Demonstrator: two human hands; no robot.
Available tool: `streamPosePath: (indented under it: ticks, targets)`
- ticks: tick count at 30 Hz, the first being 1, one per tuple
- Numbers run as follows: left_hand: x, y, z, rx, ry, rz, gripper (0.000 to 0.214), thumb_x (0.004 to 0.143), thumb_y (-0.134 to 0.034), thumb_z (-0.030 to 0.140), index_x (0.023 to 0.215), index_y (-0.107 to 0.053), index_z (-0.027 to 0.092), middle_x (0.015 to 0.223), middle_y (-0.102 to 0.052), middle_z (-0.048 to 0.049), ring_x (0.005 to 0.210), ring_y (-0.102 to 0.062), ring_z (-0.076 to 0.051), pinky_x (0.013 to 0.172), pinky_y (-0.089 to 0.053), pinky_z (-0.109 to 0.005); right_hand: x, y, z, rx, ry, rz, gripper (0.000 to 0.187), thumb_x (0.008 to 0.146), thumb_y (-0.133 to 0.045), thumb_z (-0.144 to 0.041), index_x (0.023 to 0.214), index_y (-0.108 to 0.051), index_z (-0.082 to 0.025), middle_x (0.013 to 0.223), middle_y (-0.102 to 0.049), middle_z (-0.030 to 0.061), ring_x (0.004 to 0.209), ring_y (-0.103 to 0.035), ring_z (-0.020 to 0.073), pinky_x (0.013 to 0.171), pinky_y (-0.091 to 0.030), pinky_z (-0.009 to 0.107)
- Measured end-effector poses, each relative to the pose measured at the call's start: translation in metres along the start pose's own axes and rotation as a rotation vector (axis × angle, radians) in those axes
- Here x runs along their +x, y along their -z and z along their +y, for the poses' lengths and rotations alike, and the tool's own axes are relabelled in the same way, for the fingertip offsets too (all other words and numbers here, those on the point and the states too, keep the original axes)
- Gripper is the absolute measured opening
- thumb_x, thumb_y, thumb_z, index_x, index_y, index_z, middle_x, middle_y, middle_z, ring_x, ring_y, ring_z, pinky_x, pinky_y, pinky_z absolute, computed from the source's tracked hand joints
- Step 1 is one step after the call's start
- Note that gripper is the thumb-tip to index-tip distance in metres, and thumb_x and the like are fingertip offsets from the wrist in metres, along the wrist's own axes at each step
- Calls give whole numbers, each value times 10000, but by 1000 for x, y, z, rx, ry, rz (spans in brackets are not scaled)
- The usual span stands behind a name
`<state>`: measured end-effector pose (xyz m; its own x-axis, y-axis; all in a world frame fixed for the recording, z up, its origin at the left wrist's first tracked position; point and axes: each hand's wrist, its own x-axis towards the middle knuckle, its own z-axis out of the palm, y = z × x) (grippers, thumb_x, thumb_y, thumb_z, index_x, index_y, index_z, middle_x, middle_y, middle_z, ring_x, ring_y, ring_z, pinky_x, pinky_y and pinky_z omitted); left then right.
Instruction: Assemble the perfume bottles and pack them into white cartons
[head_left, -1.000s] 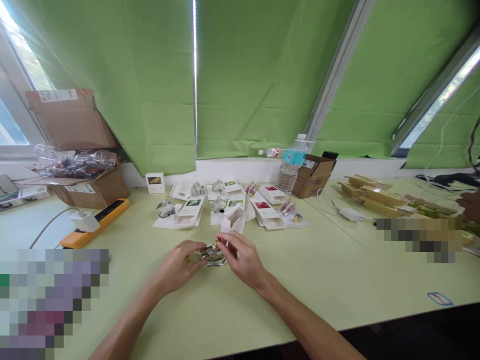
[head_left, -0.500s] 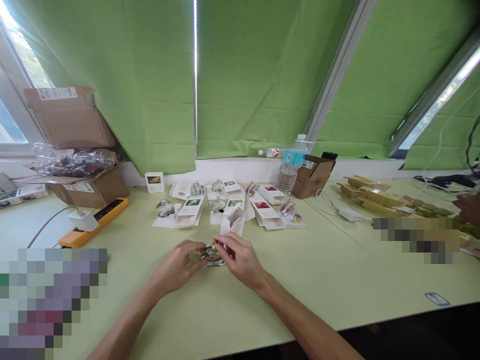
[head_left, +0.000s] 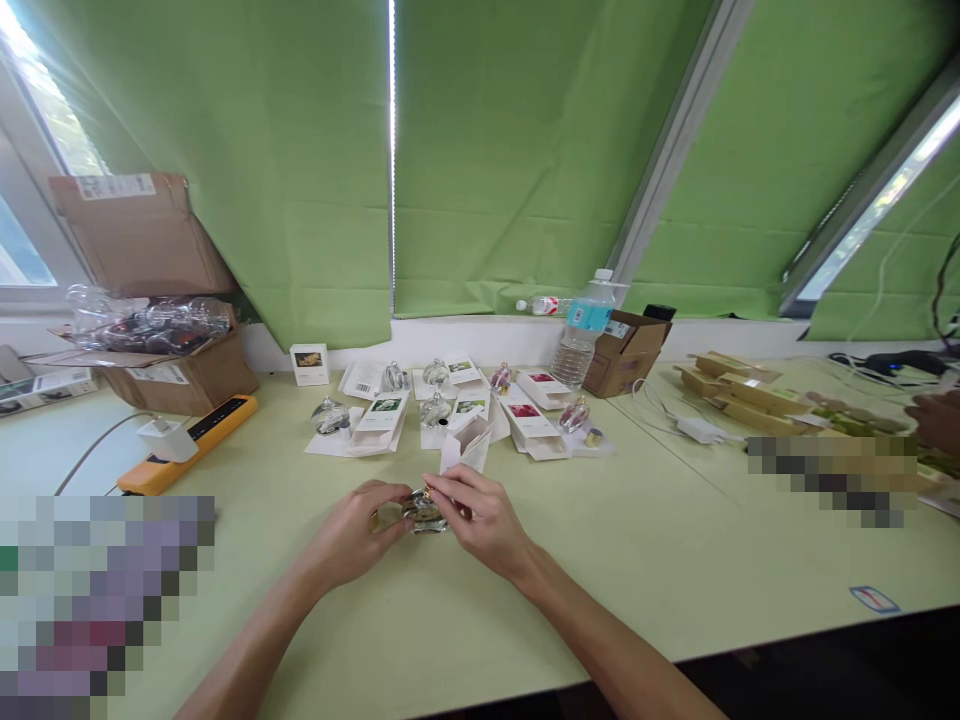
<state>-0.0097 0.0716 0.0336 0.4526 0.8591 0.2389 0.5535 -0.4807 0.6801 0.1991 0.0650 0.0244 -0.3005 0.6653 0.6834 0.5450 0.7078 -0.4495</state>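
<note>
Pinched between left hand (head_left: 351, 538) and right hand (head_left: 484, 520) sits a glass bottle (head_left: 424, 513).

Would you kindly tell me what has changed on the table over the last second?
Hardly anything: the right hand has edged its fingertips slightly left at the gold top of the small glass bottle. The left hand keeps holding it on the table; the white boxes behind lie unchanged.
</note>
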Motion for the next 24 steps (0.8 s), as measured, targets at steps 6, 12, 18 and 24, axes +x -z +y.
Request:
streamPosePath:
  ticks: [6, 12, 18, 24]
  targets:
    - [-2, 0, 3, 30, -25, 38, 315, 862, -542, 388, 1159, -595, 296, 1124, -654, -37, 953, -622, -207, 715, -528, -304, 0, 0, 0, 22, -18, -12, 298, 915, -514, -219, 1182, -642, -246, 910, -642, 60, 673, -563, 127, 564, -456, 249]
    - [-3, -2, 7, 100, -136, 196, 353, 892, -519, 363, 1236, -523, 286, 1230, -593, -54, 1098, -573, -218, 874, -515, -350, 1, 1, -2, 40, -11, -5, 280, 915, -526, -233, 1169, -643, -234, 913, -639, 65, 689, -575, 129, 580, -469, 243]
    - [-4, -6, 8, 182, -304, 237, 426, 875, -551, 298, 1298, -494, 293, 1302, -514, -80, 1217, -485, -236, 993, -453, -387, 2, 2, -4, 101, -55, -18, 263, 920, -520, -262, 1144, -651, -226, 884, -623, 59, 630, -536, 113, 561, -469, 234]
    - [-4, -6, 11, 215, -345, 216, 474, 877, -541, 279, 1343, -465, 329, 1335, -500, -77, 1229, -476, -251, 986, -462, -411, 4, 3, -7, 171, -118, -24, 228, 910, -528, -267, 1079, -674, -220, 868, -602, 55, 627, -543, 118, 553, -475, 239]
